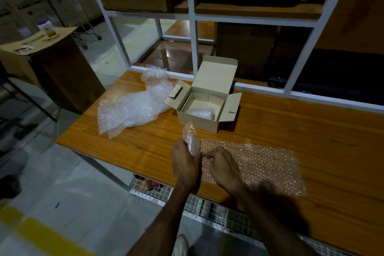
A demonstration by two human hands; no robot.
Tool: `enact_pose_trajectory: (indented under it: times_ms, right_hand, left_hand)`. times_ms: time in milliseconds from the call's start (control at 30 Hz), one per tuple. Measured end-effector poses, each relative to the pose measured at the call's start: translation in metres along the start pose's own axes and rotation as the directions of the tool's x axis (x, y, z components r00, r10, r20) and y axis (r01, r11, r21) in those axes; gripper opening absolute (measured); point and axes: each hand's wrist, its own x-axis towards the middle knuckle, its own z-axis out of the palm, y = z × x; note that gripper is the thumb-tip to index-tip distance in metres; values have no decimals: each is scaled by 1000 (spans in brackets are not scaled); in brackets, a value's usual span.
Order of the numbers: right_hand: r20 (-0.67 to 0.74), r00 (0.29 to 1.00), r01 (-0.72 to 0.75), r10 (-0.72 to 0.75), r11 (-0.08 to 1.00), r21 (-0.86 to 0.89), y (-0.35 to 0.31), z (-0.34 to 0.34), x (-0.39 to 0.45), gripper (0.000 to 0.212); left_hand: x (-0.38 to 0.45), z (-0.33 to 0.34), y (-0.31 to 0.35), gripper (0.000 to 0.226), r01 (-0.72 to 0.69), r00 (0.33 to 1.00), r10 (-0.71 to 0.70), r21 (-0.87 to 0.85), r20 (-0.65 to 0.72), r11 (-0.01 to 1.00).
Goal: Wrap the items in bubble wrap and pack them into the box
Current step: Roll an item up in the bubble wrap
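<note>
An open cardboard box (198, 121) stands on the wooden table (311, 135) with its lid up and a bubble-wrapped bundle (200, 113) inside. In front of it lies a flat sheet of bubble wrap (264, 162). My left hand (185, 164) grips the rolled end of that wrap (190, 136), which sticks up above my fingers; whatever is inside the roll is hidden. My right hand (222, 165) pinches the wrap right beside the roll, fingers closed on it.
A loose heap of bubble wrap (135, 106) lies on the table left of the box. A white-framed shelf (194, 48) with cartons rises behind the table. A wire rack (153, 190) sits under the front edge. A brown cabinet (52, 62) stands at the far left.
</note>
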Motion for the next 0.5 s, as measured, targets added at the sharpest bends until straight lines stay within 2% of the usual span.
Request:
enact_pose_trajectory:
  times_ms: [67,133,200,300,400,500]
  right_hand:
    - [56,996,69,-63,992,-101,17,-5,-4,42]
    - [111,987,129,-114,982,-140,32,-8,-8,47]
    - [142,980,156,-138,980,-127,41,-12,-10,47]
    - [152,976,179,-159,976,-127,52,-16,-13,41]
    - [105,981,177,-163,974,-140,60,-17,-17,41]
    - [82,981,185,-174,971,-151,68,-20,-22,39]
  left_hand:
    - [-3,7,2,43,35,997,-42,103,67,994]
    - [-7,11,2,43,60,994,-75,185,77,981]
    - [-13,12,1,29,-20,999,9,227,50,974]
    - [-19,14,1,20,-167,986,158,260,57,951]
    - [-20,17,6,5,-143,990,137,195,42,970]
    - [-19,20,12,12,-71,995,64,91,70,993]
